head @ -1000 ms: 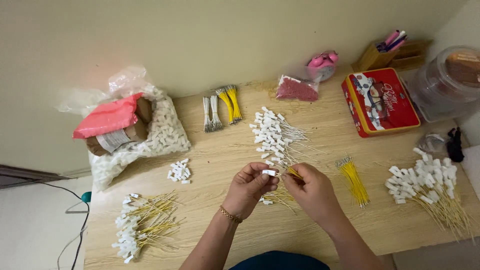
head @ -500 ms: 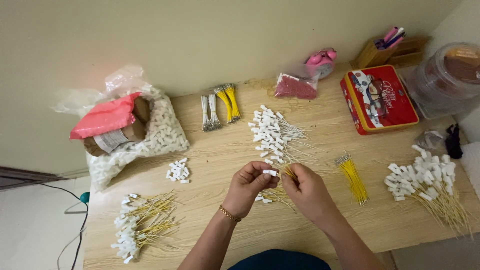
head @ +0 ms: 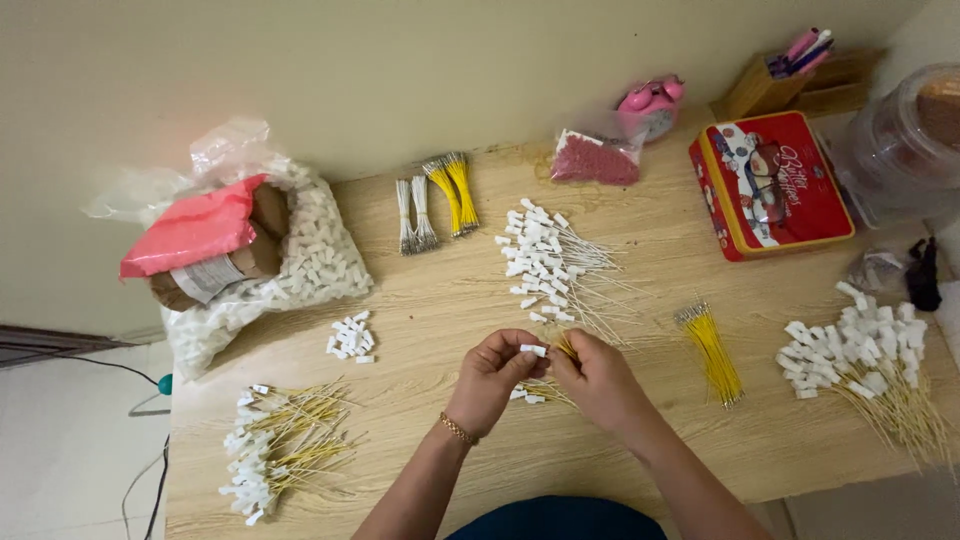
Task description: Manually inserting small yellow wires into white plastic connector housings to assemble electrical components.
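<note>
My left hand point(head: 492, 378) pinches a small white plastic connector point(head: 533, 350) between thumb and fingers. Touching it from the right, my right hand point(head: 600, 382) grips a thin yellow wire point(head: 566, 348) whose end meets the connector. Both hands hover over the near middle of the wooden table point(head: 440, 300). Under them lie a few loose connectors with yellow wires point(head: 535, 393). Just beyond my hands is a pile of white connectors on white wires point(head: 550, 262).
A bundle of yellow wires point(head: 712, 352) lies to the right, and a finished pile point(head: 870, 365) at the far right. Another finished pile point(head: 280, 450) sits front left, loose connectors point(head: 351, 336) nearby. A bag of connectors point(head: 300, 255), wire bundles point(head: 435, 200) and a red tin point(head: 770, 182) line the back.
My hands have stayed together at the same spot, with only small finger movement on the connector and wire. The view has shifted slightly.
</note>
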